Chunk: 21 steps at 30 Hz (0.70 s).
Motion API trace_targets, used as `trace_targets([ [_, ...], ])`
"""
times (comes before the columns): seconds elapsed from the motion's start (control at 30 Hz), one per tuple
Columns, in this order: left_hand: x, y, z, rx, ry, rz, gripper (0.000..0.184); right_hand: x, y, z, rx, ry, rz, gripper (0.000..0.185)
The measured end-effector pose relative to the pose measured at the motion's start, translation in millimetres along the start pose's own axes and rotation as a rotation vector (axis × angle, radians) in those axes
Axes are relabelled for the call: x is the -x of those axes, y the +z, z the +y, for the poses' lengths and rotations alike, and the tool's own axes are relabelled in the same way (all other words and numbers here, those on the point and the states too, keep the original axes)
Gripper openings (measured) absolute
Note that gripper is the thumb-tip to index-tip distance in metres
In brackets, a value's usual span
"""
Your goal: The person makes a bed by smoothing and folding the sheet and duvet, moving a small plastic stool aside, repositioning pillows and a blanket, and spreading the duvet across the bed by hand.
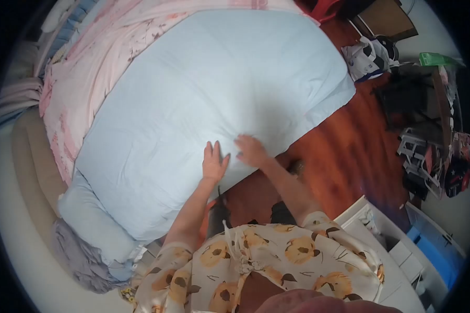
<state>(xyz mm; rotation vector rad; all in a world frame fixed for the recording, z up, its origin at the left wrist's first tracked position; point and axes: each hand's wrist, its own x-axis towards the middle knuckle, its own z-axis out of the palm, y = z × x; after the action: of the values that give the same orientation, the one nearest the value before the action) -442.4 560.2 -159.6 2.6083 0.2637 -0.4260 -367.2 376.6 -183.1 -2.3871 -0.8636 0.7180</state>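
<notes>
A light blue sheet [193, 83] covers the bed, smooth for the most part with a few creases by my hands. My left hand [214, 163] lies flat on it near the bed's front edge, fingers spread and holding nothing. Just to its right, my right hand [251, 150] is over the same sheet, slightly blurred, its fingers bent toward the left and the thumb apart. I see nothing gripped in it, though its fingertips are not sharp.
A pink floral cover [78, 104] lies along the far left side. A blue pillow [96, 208] and a grey cloth [81, 255] sit at the lower left. Reddish wooden floor [339, 151] borders the bed. An open white drawer [371, 219] stands at my right, bags [368, 57] beyond.
</notes>
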Motion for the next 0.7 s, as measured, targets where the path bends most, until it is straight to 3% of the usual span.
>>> trace_targets([
  [0.17, -26, 8, 80, 0.020, -0.208, -0.013, 0.070, 99, -53, 44, -0.352, 0.077, 0.048, 0.053],
  [0.3, -64, 68, 136, 0.108, -0.125, -0.096, 0.072, 157, -133, 140, -0.398, 0.218, -0.024, 0.051],
  [0.43, -90, 97, 217, 0.115, -0.180, -0.166, 0.075, 159, -209, 241, -0.160, 0.175, 0.287, 0.039],
  [0.53, -118, 94, 258, 0.127, -0.163, -0.043, 0.075, 140, -262, 288, -0.199, 0.283, 0.305, 0.039],
  [0.7, -212, 65, 317, 0.011, -0.225, 0.078, 0.075, 126, -323, 346, -0.234, 0.265, 0.200, 0.040],
])
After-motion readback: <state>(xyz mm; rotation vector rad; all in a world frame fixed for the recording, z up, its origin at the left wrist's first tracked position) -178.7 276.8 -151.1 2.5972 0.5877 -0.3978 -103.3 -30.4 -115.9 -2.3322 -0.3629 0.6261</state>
